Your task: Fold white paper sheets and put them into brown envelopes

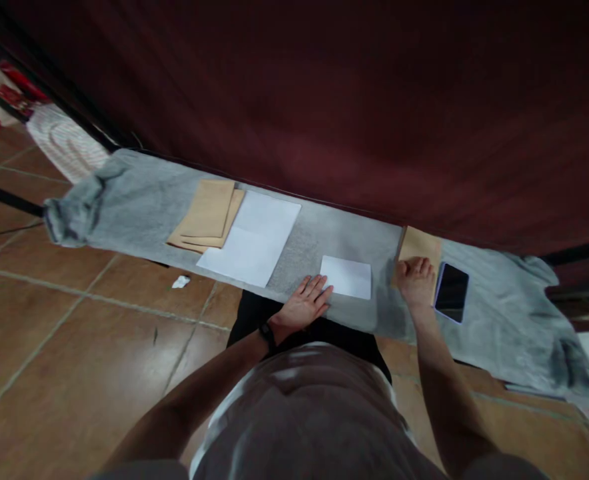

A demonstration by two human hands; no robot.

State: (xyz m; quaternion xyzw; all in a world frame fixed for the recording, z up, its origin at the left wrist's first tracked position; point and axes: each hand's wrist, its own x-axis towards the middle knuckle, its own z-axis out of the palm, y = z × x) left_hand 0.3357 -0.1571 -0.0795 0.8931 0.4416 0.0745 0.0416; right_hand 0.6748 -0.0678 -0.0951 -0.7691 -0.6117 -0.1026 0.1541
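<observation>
My left hand lies flat at the near edge of the grey cloth, fingers spread. Its fingertips touch the left edge of a small white sheet, seemingly folded paper. Farther right, my right hand is on a brown paper envelope, its fingers curled and the thumb by the envelope's left edge. Part of that envelope is hidden under the hand. Just right of it lies a phone with a dark screen. A larger white sheet lies left of centre, partly under several brown envelopes.
A grey cloth covers the long narrow table. Behind it hangs a dark red curtain. Dark metal bars stand at both ends. A striped cloth hangs at far left. A crumpled white scrap lies on the tiled floor.
</observation>
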